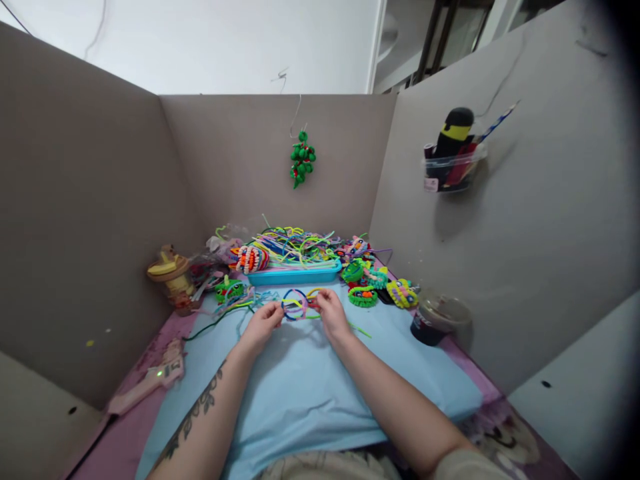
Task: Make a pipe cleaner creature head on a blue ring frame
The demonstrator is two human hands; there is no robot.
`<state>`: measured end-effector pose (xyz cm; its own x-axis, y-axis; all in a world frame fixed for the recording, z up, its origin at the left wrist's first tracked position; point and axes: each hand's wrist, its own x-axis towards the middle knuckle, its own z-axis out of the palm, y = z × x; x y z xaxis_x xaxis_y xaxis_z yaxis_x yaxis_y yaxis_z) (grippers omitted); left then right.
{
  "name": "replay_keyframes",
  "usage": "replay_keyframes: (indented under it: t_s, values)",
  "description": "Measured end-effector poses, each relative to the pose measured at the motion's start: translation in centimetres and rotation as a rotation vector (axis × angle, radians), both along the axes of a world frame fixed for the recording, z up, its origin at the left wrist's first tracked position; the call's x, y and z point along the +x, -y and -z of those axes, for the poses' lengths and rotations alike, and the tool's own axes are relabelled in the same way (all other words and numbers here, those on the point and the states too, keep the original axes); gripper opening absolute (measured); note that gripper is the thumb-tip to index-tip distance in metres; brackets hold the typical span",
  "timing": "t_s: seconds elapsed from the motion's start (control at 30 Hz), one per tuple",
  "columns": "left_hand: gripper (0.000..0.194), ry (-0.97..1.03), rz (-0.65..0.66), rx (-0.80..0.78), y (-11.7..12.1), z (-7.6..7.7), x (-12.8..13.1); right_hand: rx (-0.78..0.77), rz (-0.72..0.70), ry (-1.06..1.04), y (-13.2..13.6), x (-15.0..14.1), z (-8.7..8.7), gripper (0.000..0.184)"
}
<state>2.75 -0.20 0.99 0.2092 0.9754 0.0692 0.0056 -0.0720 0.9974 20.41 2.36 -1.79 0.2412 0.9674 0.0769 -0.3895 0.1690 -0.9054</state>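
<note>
Between my two hands hangs a small frame of bent pipe cleaners (296,305), with blue, pink, yellow and green loops, held just above the blue cloth (310,387). My left hand (265,321) pinches its left side with thumb and fingers. On the other side my right hand (330,312) is closed on the ends of the same piece, where a bit of red shows by the fingertips. A green end (361,331) sticks out beyond my right hand. Loose light-blue and dark-green pipe cleaners (220,320) lie to the left of my left hand.
Behind my hands a blue tray (295,275) holds a heap of coloured pipe cleaners. Finished-looking fuzzy pieces (363,296) lie to its right. A pink glue gun (153,383) with a lit green light rests at left. A lidded cup (175,280) and a dark tub (433,320) flank the cloth.
</note>
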Motion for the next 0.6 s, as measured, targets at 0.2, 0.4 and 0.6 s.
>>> replay_keyframes:
  t_s: [0.2,0.4,0.6]
  values:
    - [0.03,-0.13,0.394,-0.072,0.9,-0.5,-0.2,0.38,-0.343,0.557,1.2,2.3,-2.6,0.025]
    - [0.032,-0.092,0.401,-0.124,1.1,-0.6,0.4,0.388,-0.642,0.7,1.0,2.1,-1.9,0.022]
    - [0.031,-0.028,0.321,-0.174,0.8,-0.2,0.3,0.311,-0.622,0.611,1.1,1.7,-1.6,0.018]
